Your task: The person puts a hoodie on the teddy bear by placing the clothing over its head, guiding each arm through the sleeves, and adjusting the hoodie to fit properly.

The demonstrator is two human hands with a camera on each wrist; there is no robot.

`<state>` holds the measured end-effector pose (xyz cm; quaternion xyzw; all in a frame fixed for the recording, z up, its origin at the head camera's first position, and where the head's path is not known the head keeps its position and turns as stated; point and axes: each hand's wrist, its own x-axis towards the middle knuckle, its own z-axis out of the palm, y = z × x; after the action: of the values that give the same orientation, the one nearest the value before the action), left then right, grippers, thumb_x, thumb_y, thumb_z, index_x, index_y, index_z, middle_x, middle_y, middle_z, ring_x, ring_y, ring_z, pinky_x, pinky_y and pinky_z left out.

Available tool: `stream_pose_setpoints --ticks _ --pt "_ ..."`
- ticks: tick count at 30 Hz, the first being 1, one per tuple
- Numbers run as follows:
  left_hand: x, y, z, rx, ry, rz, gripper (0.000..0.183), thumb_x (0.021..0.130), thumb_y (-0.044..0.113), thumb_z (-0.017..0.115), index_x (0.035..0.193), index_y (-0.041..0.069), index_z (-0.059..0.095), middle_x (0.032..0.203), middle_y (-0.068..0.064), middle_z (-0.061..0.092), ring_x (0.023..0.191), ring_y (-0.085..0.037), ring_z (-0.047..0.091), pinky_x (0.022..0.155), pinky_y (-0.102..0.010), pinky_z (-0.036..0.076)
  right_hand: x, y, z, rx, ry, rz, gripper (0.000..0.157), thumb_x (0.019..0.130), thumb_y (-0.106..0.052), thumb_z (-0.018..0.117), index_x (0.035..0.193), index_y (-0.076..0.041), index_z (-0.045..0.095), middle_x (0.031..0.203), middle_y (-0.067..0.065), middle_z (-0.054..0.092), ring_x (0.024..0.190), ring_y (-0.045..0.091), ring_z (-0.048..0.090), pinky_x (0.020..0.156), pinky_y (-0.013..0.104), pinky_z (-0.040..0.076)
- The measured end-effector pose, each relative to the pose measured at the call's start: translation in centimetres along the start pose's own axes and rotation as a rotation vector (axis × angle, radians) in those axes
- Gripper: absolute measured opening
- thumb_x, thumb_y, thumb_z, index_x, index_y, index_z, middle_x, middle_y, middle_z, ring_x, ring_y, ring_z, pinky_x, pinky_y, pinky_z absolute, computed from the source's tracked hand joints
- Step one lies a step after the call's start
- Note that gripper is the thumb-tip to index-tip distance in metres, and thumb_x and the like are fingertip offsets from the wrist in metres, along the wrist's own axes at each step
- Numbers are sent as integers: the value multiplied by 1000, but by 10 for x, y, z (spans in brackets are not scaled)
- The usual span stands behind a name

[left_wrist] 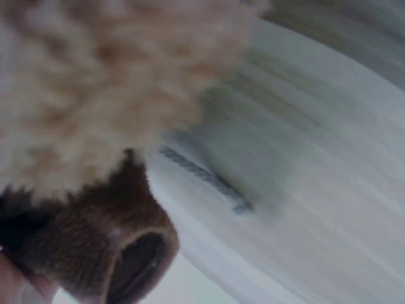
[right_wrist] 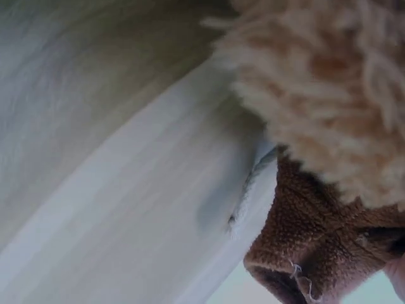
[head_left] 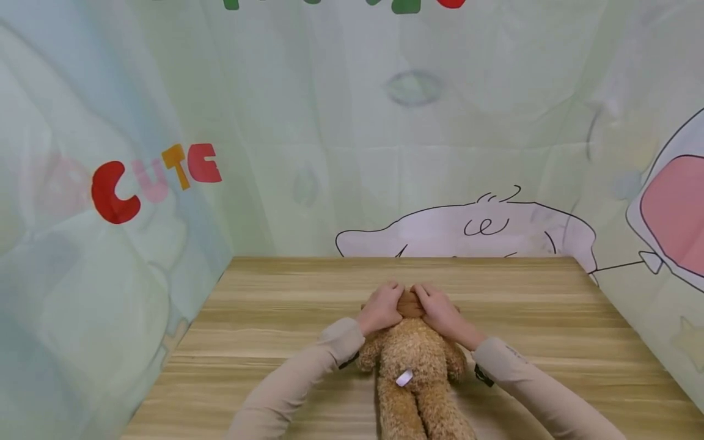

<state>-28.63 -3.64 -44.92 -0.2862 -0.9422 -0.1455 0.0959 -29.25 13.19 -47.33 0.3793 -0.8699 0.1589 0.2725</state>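
Observation:
A curly tan teddy bear (head_left: 412, 354) lies stretched out on the wooden table, its legs toward the person and a white tag (head_left: 404, 377) low on its body. A brown fleece garment (head_left: 409, 304) covers its head end. My left hand (head_left: 382, 307) grips the garment on the left side, and my right hand (head_left: 442, 313) grips it on the right. The left wrist view shows an open sleeve end of the brown fleece (left_wrist: 82, 247) below the fur. A grey twisted cord (right_wrist: 250, 190) hangs beside the fleece in the right wrist view. The bear's head is hidden.
The wooden table (head_left: 264, 318) reaches back to a printed curtain (head_left: 330, 153) with cartoon shapes and coloured letters. Further curtain panels stand along the left and right sides. Dark bands (head_left: 484, 376) show at the sleeve cuffs.

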Motion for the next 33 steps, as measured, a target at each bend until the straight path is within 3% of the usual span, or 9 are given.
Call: stream_pose_setpoints --ticks 6,11,15,19,21,24,29,33 --pt "-4 5 5 78 58 111 28 74 11 66 101 9 61 90 -5 62 78 -17 59 64 -25 47 -4 1 4 0 -38 -12 33 67 7 64 99 -3 58 65 10 60 48 20 53 45 27 43" --pt "-5 -2 4 57 116 189 35 75 6 63 109 10 60 94 -5 64 82 -17 60 69 -26 49 -4 7 -5 141 -111 50 40 65 8 62 103 -3 58 82 10 60 60 19 55 53 26 44" --pt "-9 -14 -4 -71 5 219 40 76 2 60 116 7 55 96 -7 61 83 -17 58 69 -23 47 -5 14 -19 243 -208 20 44 66 5 61 109 -2 56 95 9 55 72 16 51 59 27 42" --pt "-17 -27 -12 -252 -148 198 45 80 7 59 123 3 48 107 -10 56 91 -20 55 75 -28 46 -8 19 -31 304 -322 -35 47 78 -11 62 122 -2 48 109 12 55 89 21 55 72 36 46" --pt "-22 -32 -15 -366 -212 161 52 81 13 61 128 4 41 117 -11 49 102 -22 51 84 -33 44 -10 21 -34 360 -364 -15 52 81 -19 63 126 -2 43 116 14 52 100 26 54 80 41 45" --pt "-27 -34 -10 -499 -232 108 62 79 20 66 131 7 36 123 -11 42 110 -23 45 92 -38 39 -14 22 -36 408 -378 44 56 79 -25 66 126 -5 43 118 11 51 104 25 52 84 43 44" --pt "-26 -26 7 -538 -79 37 50 72 19 74 111 7 45 107 -10 49 93 -18 49 81 -30 42 -15 14 -30 341 -268 50 48 70 -21 74 111 -8 50 100 3 54 87 15 54 73 32 46" --pt "-24 -20 13 -506 53 45 37 66 5 72 92 7 47 88 -6 51 76 -13 43 69 -23 37 -15 8 -26 252 -187 14 49 63 -14 78 103 -7 52 93 5 56 79 16 54 67 31 46"
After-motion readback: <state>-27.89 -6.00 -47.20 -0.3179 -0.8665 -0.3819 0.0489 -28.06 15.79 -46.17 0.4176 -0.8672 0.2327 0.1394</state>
